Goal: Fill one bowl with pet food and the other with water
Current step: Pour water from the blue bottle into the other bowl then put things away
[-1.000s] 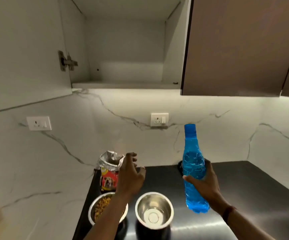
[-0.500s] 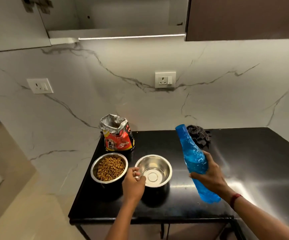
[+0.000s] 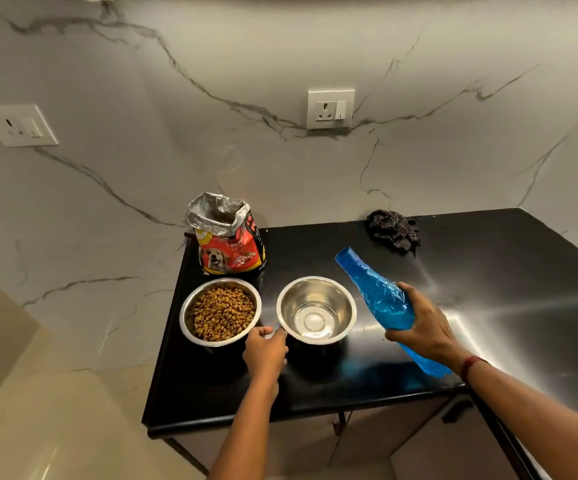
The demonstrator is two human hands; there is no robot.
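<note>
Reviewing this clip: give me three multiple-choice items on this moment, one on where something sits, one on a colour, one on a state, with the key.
1. Where does the pet food bag stand?
A. behind the bowl of kibble
B. right of the cloth
C. on the floor

2. What colour is the bottle held in the right hand?
A. green
B. blue
C. red

3. What is in the bowl by the left hand?
A. kibble
B. a cloth
C. nothing visible

Key: 1 A, the bag stands at the wall behind the bowl of kibble; 2 B, the plastic is blue; 3 C, its steel bottom shows bare.
</note>
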